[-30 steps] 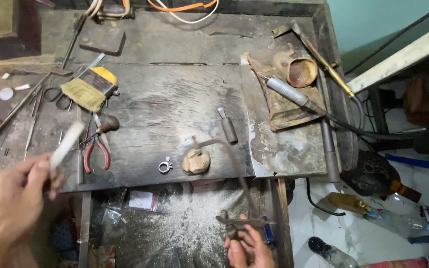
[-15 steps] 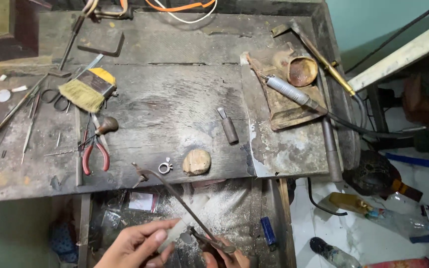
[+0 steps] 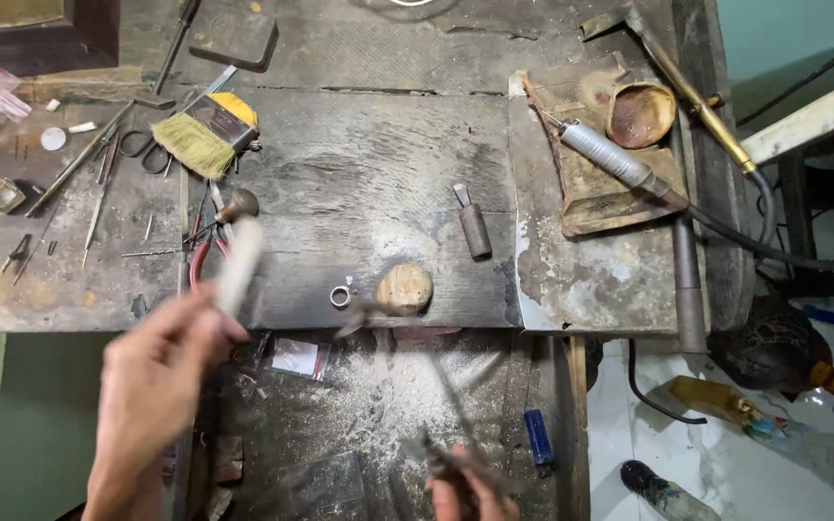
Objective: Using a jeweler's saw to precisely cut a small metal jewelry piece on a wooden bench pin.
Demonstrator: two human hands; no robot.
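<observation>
My left hand (image 3: pixel 156 386) is raised at the lower left, fingers closed on a pale, blurred stick (image 3: pixel 238 265) that points up over the bench edge. At the bottom edge, only partly in view, my right hand (image 3: pixel 465 487) grips a thin, blurred metal tool (image 3: pixel 436 386). That tool slants up toward a small silver ring (image 3: pixel 340 296) and a rounded wooden lump (image 3: pixel 404 287) at the front edge of the worn wooden bench (image 3: pixel 369 193). Below the bench edge, a drawer tray (image 3: pixel 378 405) is dusted with white filings.
A yellow-bristled brush (image 3: pixel 200 135), red-handled pliers (image 3: pixel 203 260) and several thin hand tools lie at the left. A wooden-handled graver (image 3: pixel 475 227) lies mid-bench. At the right are a rotary handpiece (image 3: pixel 610 159) with its cable and a brown bowl (image 3: pixel 641 114). A blue lighter (image 3: pixel 538 439) sits in the tray.
My left hand has swung from the bottom middle, beside the metal tool, up and to the left with the pale stick. The right hand stays low with the tool.
</observation>
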